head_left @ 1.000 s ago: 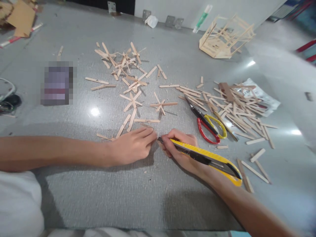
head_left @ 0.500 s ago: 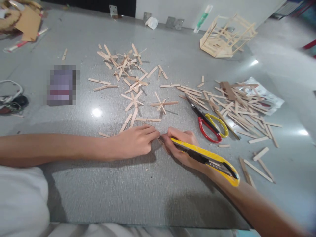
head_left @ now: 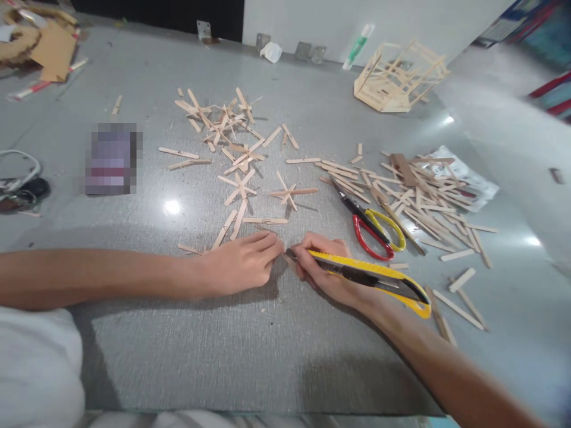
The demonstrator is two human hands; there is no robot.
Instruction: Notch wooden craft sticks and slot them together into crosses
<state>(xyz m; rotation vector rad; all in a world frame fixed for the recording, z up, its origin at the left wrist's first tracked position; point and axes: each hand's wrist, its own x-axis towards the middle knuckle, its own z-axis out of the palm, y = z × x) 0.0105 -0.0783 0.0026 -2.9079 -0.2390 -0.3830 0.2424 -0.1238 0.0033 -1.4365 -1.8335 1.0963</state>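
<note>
My right hand (head_left: pixel 319 261) is wrapped round a yellow utility knife (head_left: pixel 370 274), its handle slanting back over the wrist and its tip pointing at my left fingers. Close by on the left, my left hand (head_left: pixel 247 261) is closed, palm down, on a thin wooden craft stick (head_left: pixel 264 229); one end shows above the fingers, and the rest is mostly hidden. Just beyond the hands lies a notched stick (head_left: pixel 266 221). Two star shapes of crossed sticks, a left star (head_left: pixel 240 186) and a right star (head_left: pixel 292 192), rest farther up the table.
Scissors (head_left: pixel 368 223) with red and yellow handles lie right of my hands, beside a heap of loose sticks (head_left: pixel 428 196). A stick frame (head_left: pixel 397 83) stands at the back right. More crossed sticks (head_left: pixel 223 122) are piled at the back. A blurred-out purple object (head_left: pixel 111 159) lies left.
The view has shifted slightly. The knife's handle lies a little flatter, and the tip of the stick now shows above my left fingers. Both hands stay close together.
</note>
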